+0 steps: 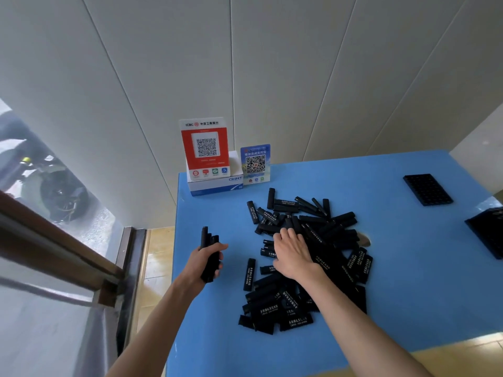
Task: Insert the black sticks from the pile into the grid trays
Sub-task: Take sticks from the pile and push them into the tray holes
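Covering pile (307, 257), right hand (292, 254) fingertips hidden

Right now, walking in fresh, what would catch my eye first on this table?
Most likely the big heap of black sticks with white lettering, spread across the middle of the blue table, with the right hand resting on it. Next, the left hand gripping a bundle of sticks near the table's left edge, and the red sign at the back.
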